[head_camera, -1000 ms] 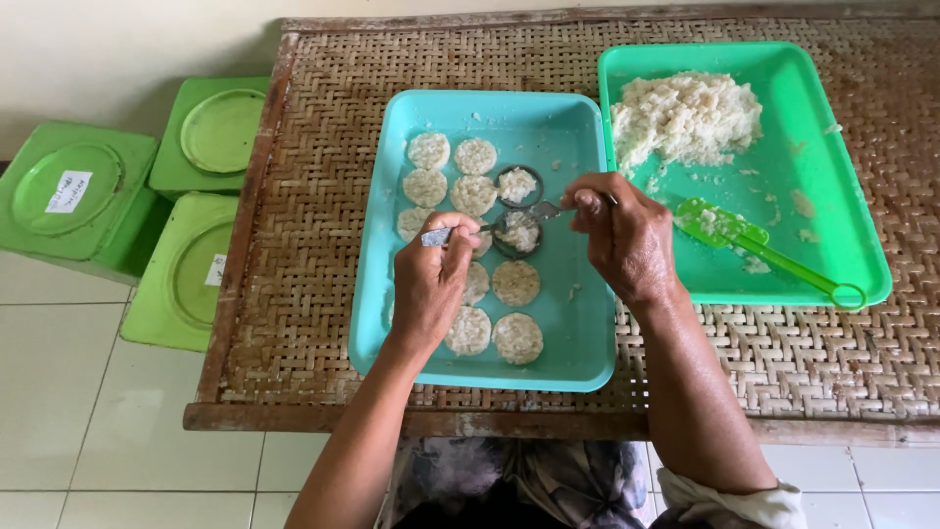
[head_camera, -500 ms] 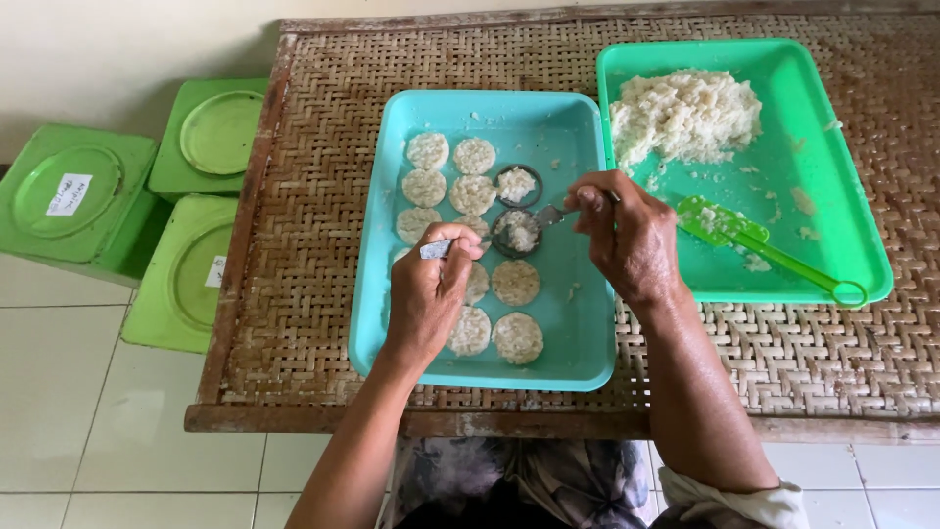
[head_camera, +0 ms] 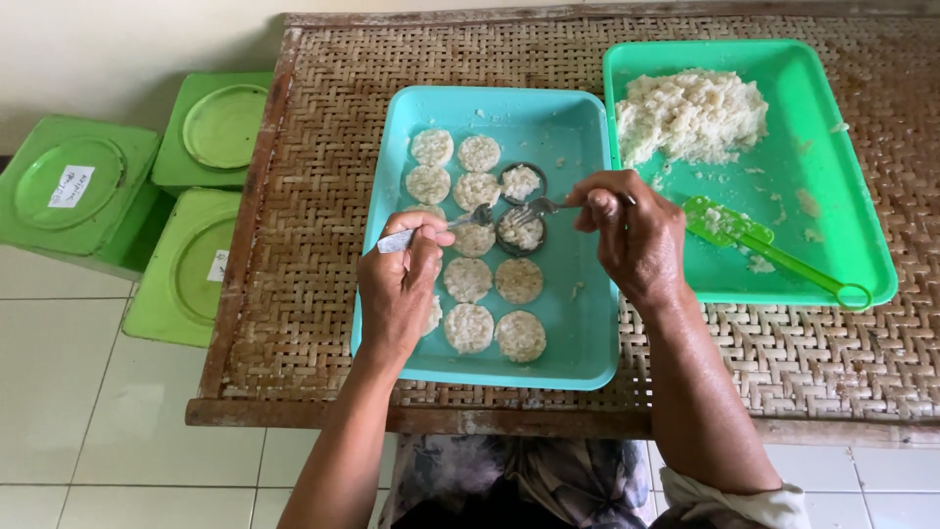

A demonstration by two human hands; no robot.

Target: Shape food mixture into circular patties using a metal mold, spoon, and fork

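Both hands have stayed over the turquoise tray (head_camera: pixel 578 118): left hand (head_camera: pixel 397 289) gripping a spoon (head_camera: pixel 431 230), right hand (head_camera: pixel 632 235) a fork (head_camera: pixel 539 207). The utensil tips now meet above the filled ring mould (head_camera: pixel 520 231), suggesting pressing continues.

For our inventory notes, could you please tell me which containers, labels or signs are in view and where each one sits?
Far-left green container: square, round lid, on the floor, with a white rectangular label.
Rear green container: beside the table's edge, no label visible.
Front green container: white label partly hidden by the table.
No signs or screens.
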